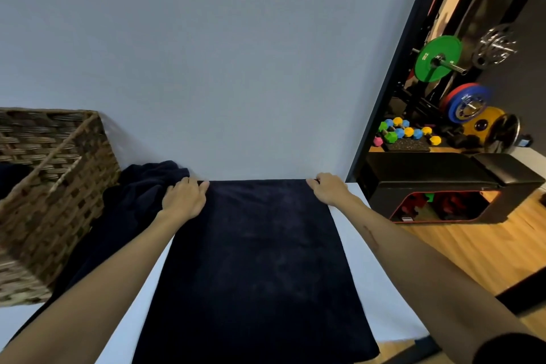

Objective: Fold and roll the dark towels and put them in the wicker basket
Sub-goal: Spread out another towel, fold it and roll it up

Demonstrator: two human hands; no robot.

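Spreading out is where things seem to be right now: a dark navy terry towel (254, 260) lies flat and lengthwise on the white tabletop (372, 289), near end hanging off the front edge, far end right up at the wall. The left hand (184, 198) sits at the far left corner, fingers curled over the hem, and the right hand (328, 188) pinches the far right corner, so both are gripping the towel's far edge.

My guess is this is the start of the fold. Next move probably means bringing that far edge toward the body, keeping both corners level so the halves line up, then rolling.

A crumpled pile of dark towels (139, 195) is bunched just left of the flat one, touching the square woven wicker basket (53, 186), which stands at the table's left side. Something dark shows inside the basket, can't tell what.

Room-wise: plain pale grey wall (221, 53) behind the table, and off to the right a home gym with a green weight plate (437, 57), colourful small dumbbells (404, 131), a black padded bench (449, 177) and wood flooring (472, 245).
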